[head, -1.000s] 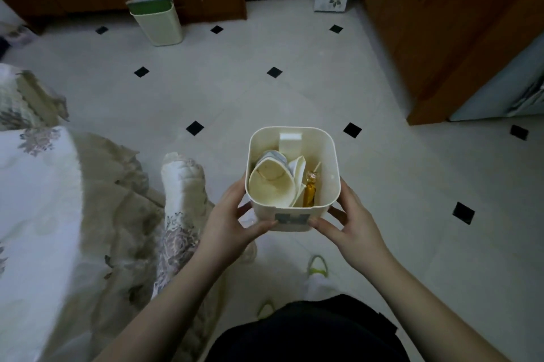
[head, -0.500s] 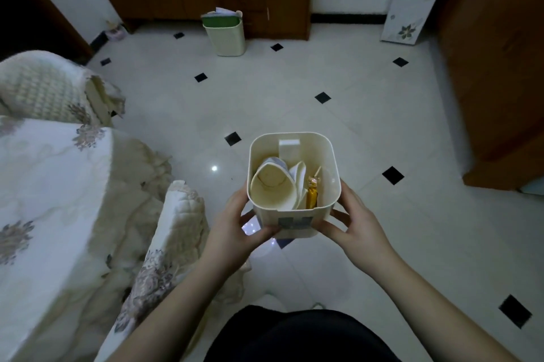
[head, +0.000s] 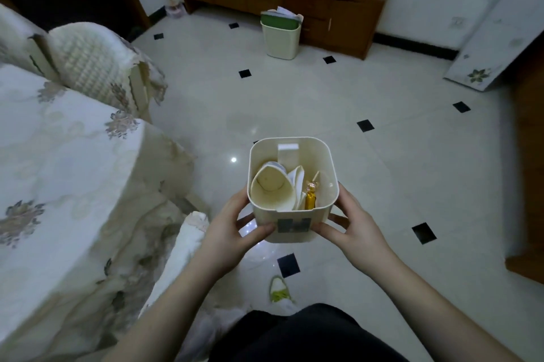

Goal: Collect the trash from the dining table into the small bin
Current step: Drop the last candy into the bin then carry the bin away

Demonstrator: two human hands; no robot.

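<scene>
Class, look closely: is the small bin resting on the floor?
No, both the left hand and right hand hold the small bin above the floor.

No words, numbers or brand names can be read anywhere. The small cream plastic bin [head: 293,185] carries a dark rectangular sticker [head: 294,225] on its near wall, but its print is too blurred to make out. The gold foil wrapper [head: 311,198] inside shows no legible lettering.
</scene>
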